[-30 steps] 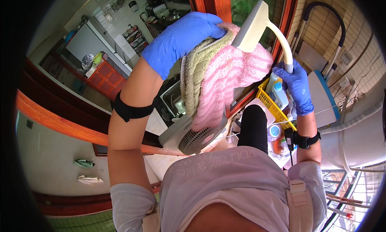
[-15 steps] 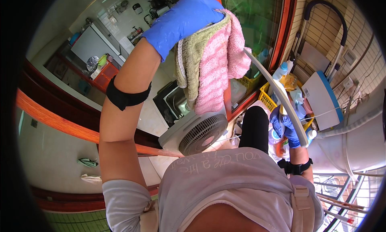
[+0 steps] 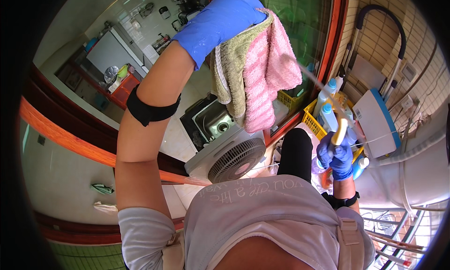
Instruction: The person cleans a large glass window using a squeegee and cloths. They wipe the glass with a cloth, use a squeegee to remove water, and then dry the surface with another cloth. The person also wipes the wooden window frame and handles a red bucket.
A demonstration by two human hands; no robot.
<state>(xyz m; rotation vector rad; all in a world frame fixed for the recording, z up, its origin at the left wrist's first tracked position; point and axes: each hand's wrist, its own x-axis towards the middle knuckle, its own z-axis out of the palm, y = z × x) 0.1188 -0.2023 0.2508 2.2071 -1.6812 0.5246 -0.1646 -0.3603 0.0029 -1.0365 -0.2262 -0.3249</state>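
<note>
My left hand (image 3: 225,24), in a blue rubber glove, is raised at the top middle, its fingers closed on a fluffy pink and green cloth (image 3: 262,78). The cloth hangs down in folds beside a glass door pane (image 3: 293,29). Lower on the right, my right hand (image 3: 336,155), also gloved in blue, is wrapped round the pale yellow handle of a window squeegee (image 3: 340,131). Its long thin blade is smeared by motion and slants from beside the cloth down to the right. I cannot see it touching the glass.
Beneath the cloth stands a grey box fan (image 3: 236,157). Yellow baskets with bottles (image 3: 328,118) stand near my right hand. Beyond lie a white panel with a blue edge (image 3: 375,122) and a dark curved handle (image 3: 382,10). Red-brown door frames (image 3: 70,134) border the left.
The squeegee has turned so that its blade is seen nearly edge-on and its handle shows. My left hand and the cloth have shifted slightly right.
</note>
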